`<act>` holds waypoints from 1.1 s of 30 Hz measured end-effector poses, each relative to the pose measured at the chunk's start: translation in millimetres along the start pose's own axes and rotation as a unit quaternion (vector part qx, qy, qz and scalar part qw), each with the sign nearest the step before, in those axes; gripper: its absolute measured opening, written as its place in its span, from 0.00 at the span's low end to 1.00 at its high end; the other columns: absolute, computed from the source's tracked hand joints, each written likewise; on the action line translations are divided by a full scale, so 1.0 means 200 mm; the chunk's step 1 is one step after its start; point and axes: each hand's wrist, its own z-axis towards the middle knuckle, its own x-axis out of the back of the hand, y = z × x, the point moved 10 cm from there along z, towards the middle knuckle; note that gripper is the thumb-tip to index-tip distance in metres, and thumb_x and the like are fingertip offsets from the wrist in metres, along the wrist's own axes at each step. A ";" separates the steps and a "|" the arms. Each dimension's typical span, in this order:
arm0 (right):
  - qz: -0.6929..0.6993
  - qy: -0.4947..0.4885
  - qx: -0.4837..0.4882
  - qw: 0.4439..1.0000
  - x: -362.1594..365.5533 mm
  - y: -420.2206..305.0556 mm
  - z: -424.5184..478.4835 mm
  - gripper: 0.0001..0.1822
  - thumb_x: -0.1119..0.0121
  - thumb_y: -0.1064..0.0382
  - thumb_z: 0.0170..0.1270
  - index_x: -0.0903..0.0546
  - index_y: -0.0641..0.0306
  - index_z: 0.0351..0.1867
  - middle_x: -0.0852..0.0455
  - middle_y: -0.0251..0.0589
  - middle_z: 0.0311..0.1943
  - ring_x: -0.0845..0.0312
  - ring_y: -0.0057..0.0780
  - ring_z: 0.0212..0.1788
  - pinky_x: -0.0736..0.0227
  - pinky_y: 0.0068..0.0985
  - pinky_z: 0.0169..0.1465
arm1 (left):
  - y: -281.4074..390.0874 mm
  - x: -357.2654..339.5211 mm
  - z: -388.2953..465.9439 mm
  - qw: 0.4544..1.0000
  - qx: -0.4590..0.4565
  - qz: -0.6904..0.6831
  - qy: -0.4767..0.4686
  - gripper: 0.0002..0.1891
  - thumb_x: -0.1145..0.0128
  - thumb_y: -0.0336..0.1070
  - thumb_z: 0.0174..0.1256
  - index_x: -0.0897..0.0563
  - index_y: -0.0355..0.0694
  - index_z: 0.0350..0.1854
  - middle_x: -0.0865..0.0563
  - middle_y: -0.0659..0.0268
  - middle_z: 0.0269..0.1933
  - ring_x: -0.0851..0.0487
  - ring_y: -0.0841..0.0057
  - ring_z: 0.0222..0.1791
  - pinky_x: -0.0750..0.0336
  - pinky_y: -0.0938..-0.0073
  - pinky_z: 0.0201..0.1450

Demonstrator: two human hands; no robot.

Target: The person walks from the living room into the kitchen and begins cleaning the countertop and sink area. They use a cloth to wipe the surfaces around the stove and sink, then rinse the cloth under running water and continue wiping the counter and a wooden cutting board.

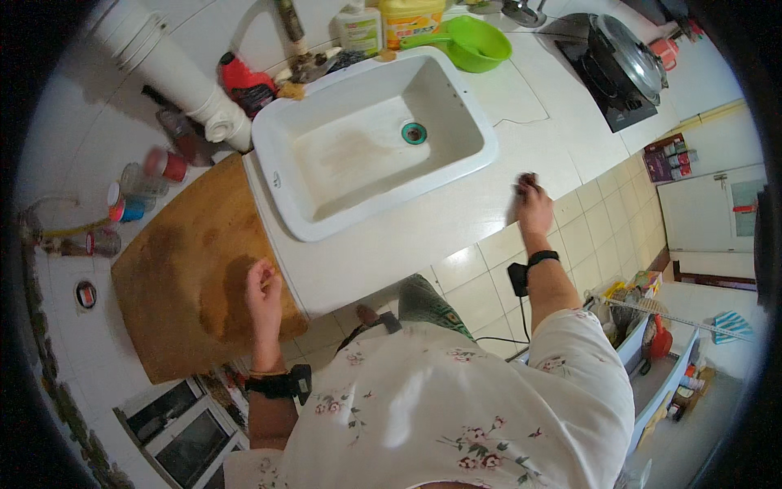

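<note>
My right hand (535, 211) is on the white countertop (391, 263), right of the sink near the front edge. Its fingers close over a small dark wad (526, 181), blurred and too indistinct to name surely. Above a stained brown wooden board (183, 287) hangs my left hand (264, 290), its fingers loosely curled and nothing visible in them. Between the hands, farther back, a white rectangular sink (372, 214) is set in the counter. A teal-rimmed drain (414, 132) shows in its basin, which has brownish stains.
Behind the sink stand a green plastic dipper (479, 46), a yellow jug (412, 24) and a red bottle (247, 82). A lidded wok (626, 58) sits on a cooktop (632, 116) at far right. Several jars (143, 183) line the wall beside a white pipe (177, 73).
</note>
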 end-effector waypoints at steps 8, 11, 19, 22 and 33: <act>0.376 0.028 -0.267 0.887 0.08 0.69 0.26 0.15 0.49 0.59 0.60 0.24 0.68 0.43 0.19 0.40 0.31 0.25 0.26 0.29 0.30 0.24 0.33 | 0.22 -0.29 0.30 0.998 -0.024 -0.056 -0.014 0.18 0.47 0.25 0.57 0.29 0.38 0.51 0.26 0.66 0.49 0.28 0.78 0.46 0.30 0.79 0.45; 0.589 -0.063 -0.157 0.790 0.14 0.02 0.52 0.14 0.48 0.61 0.60 0.25 0.67 0.44 0.22 0.32 0.28 0.30 0.16 0.25 0.33 0.18 0.29 | 0.29 -0.39 0.41 0.999 -0.020 -0.028 -0.016 0.18 0.46 0.26 0.56 0.29 0.39 0.51 0.26 0.66 0.49 0.28 0.79 0.46 0.30 0.79 0.44; 0.402 -0.299 0.400 0.768 0.07 -1.83 0.54 0.40 0.44 0.58 0.54 0.52 0.64 0.64 0.20 0.50 0.37 0.22 0.29 0.31 0.27 0.23 0.36 | 0.55 -0.55 0.70 0.995 -0.005 -0.094 -0.039 0.16 0.45 0.30 0.57 0.28 0.38 0.49 0.23 0.67 0.44 0.26 0.80 0.43 0.31 0.79 0.44; 0.307 -0.355 0.332 0.818 0.04 -2.16 0.64 0.41 0.47 0.56 0.51 0.53 0.65 0.64 0.18 0.48 0.25 0.28 0.29 0.11 0.30 0.27 0.18 | 0.51 -0.54 0.78 0.991 0.039 -0.122 -0.042 0.15 0.47 0.32 0.58 0.27 0.38 0.48 0.23 0.67 0.43 0.27 0.81 0.42 0.32 0.80 0.44; 0.277 -0.281 0.318 0.862 -0.18 -2.24 0.69 0.29 0.44 0.51 0.50 0.36 0.59 0.53 0.22 0.50 0.39 0.23 0.46 0.37 0.29 0.38 0.40 | 0.27 -0.60 1.29 0.997 0.053 -0.050 -0.003 0.18 0.44 0.33 0.55 0.27 0.42 0.49 0.28 0.63 0.53 0.26 0.72 0.48 0.32 0.73 0.48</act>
